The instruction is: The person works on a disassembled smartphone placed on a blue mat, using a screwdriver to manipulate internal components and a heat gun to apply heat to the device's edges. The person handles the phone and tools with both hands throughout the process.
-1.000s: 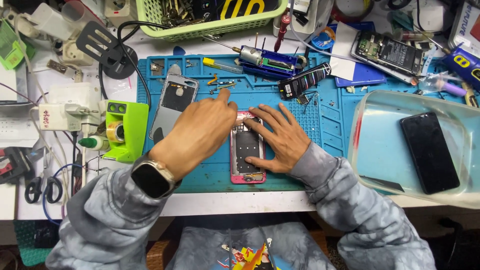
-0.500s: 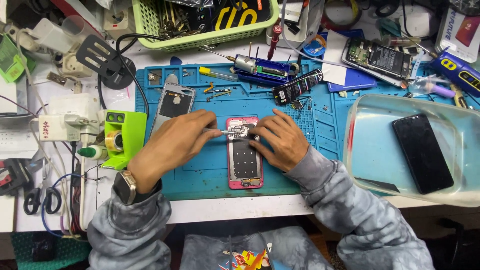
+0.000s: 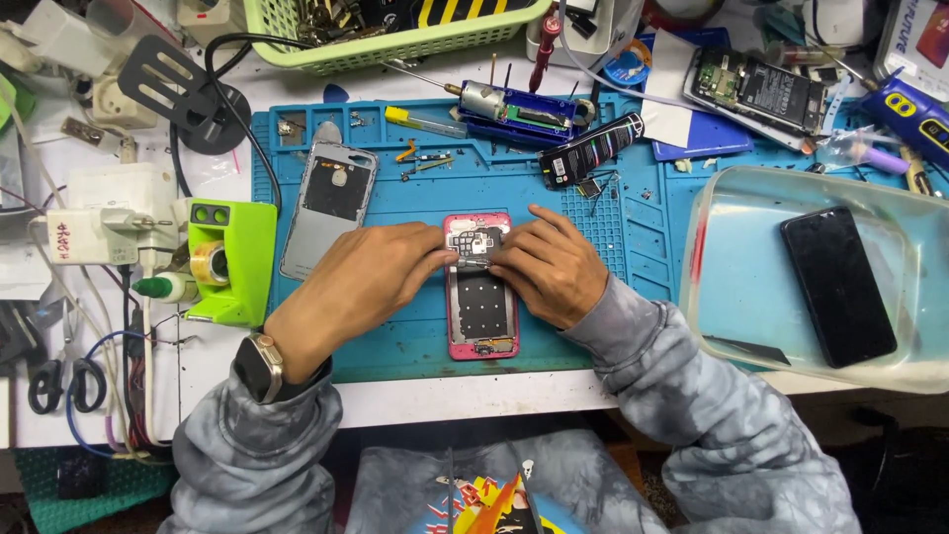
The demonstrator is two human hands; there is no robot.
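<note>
An opened pink-framed phone (image 3: pixel 479 307) lies face down on the blue repair mat (image 3: pixel 415 188), its circuit board and metal shield showing. My left hand (image 3: pixel 371 277) rests on the mat left of it, fingertips pinching at the board near the phone's upper part. My right hand (image 3: pixel 549 262) meets it from the right, fingers pressed on the same spot. What sits between the fingertips looks like a small metal part, too small to tell. A smartwatch (image 3: pixel 259 366) is on my left wrist.
A silver phone back cover (image 3: pixel 329 208) lies left of the phone. A green tape dispenser (image 3: pixel 232 259) stands at the mat's left edge. A clear tray (image 3: pixel 732 297) holding a black phone (image 3: pixel 838 285) sits right. Tools, a tube and a green basket (image 3: pixel 395 40) crowd the back.
My left hand has drawn back from the mat's far part to the phone. Both hands now meet over the phone's upper board.
</note>
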